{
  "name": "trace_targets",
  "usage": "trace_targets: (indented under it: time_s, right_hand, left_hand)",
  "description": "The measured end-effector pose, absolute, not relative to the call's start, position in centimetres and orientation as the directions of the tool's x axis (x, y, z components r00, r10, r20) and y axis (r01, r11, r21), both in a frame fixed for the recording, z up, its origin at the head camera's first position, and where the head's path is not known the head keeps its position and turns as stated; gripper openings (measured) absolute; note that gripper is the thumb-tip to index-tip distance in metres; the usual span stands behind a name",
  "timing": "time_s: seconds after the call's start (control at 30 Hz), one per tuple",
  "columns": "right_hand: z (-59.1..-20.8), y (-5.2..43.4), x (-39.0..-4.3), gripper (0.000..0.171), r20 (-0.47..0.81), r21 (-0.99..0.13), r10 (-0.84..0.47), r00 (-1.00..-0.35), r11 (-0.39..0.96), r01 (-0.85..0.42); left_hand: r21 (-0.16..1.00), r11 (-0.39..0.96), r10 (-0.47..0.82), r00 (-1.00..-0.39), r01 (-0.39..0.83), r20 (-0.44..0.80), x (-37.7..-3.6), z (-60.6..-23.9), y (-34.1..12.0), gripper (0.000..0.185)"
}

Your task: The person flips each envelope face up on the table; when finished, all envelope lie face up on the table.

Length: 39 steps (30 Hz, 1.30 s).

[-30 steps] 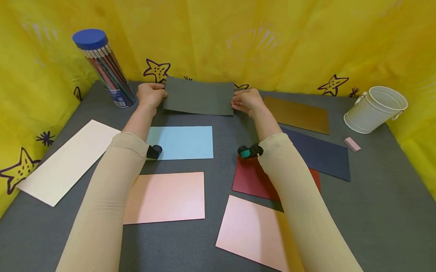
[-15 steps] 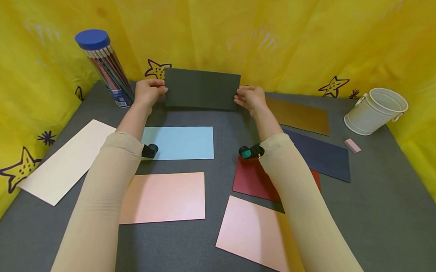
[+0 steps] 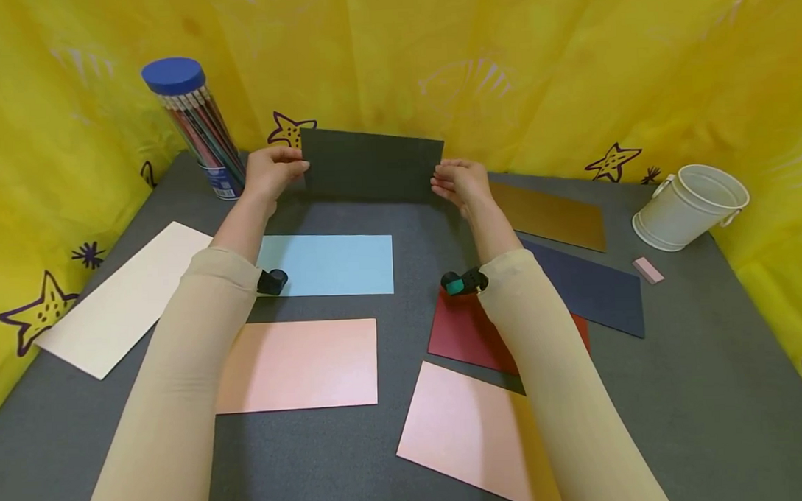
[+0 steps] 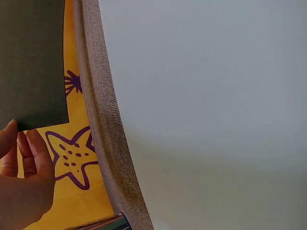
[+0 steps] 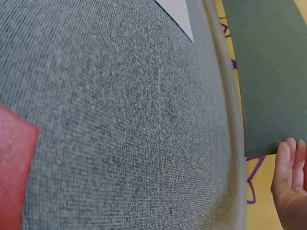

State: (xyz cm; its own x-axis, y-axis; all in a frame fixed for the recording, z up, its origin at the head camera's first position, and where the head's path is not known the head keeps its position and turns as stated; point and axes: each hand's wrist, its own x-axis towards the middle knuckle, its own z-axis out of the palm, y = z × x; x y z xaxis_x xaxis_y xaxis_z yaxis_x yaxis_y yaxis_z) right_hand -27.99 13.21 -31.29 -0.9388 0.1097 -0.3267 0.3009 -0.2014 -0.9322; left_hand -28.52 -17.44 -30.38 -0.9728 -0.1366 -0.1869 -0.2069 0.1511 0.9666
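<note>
Watching from the head camera, I have the dark card held tilted at the back of the counter, left grip pinching one end, right grip the other; I can't tell whether its lower edge touches down. The left sleeve hides ends of the blue card and peach card; the right sleeve covers parts of the red card and navy card, and the pink card runs off the bottom. From the left wrist, the dark card is cropped, a pale expanse I can't identify fills the right, and only a sliver of pencil tub shows. From the right wrist, the right grip is cropped and I can't make out its thumb.
</note>
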Motion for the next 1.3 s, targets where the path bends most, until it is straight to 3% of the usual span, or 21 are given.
trace_targets:
  time_s: [0.2,0.4,0.6,0.73,0.93,1.1,1.3]
  right_hand:
    - [-31.7,13.5,-27.9,0.004,-0.297,-0.947,0.079,-0.952,-0.155,0.282]
    - [-31.9,13.2,-27.9,0.004,-0.284,-0.949,0.077,-0.956,-0.162,0.269]
    - [-32.0,12.9,-27.8,0.039,-0.304,-0.946,0.062,-0.95,-0.137,0.294]
    - [-32.2,12.8,-27.7,0.046,-0.334,-0.938,0.052,-0.941,-0.114,0.327]
    - [-32.6,12.6,-27.6,0.056,-0.365,-0.928,0.047,-0.93,-0.106,0.358]
    - [-33.0,12.4,-27.5,0.054,-0.375,-0.921,0.071,-0.924,-0.142,0.363]
    - [-33.4,11.9,-27.6,0.046,-0.37,-0.923,0.104,-0.923,-0.151,0.353]
  left_hand:
    - [0.969,0.147,-0.188,-0.967,-0.198,-0.17,-28.5,-30.7,-17.6,0.011]
    - [0.95,0.172,-0.228,-0.948,-0.262,-0.221,-28.5,-30.8,-17.6,0.023]
    - [0.935,0.159,-0.223,-0.934,-0.317,-0.279,-28.7,-31.0,-17.4,0.031]
    - [0.927,0.137,-0.21,-0.925,-0.349,-0.317,-28.8,-31.0,-17.3,0.034]
    - [0.921,0.205,-0.127,-0.942,-0.33,-0.309,-28.5,-31.2,-17.3,0.048]
    - [0.919,0.258,-0.131,-0.953,-0.298,-0.272,-28.7,-31.6,-17.1,0.053]
    - [0.883,0.313,-0.226,-0.93,-0.351,-0.289,-28.9,-31.9,-16.9,0.045]
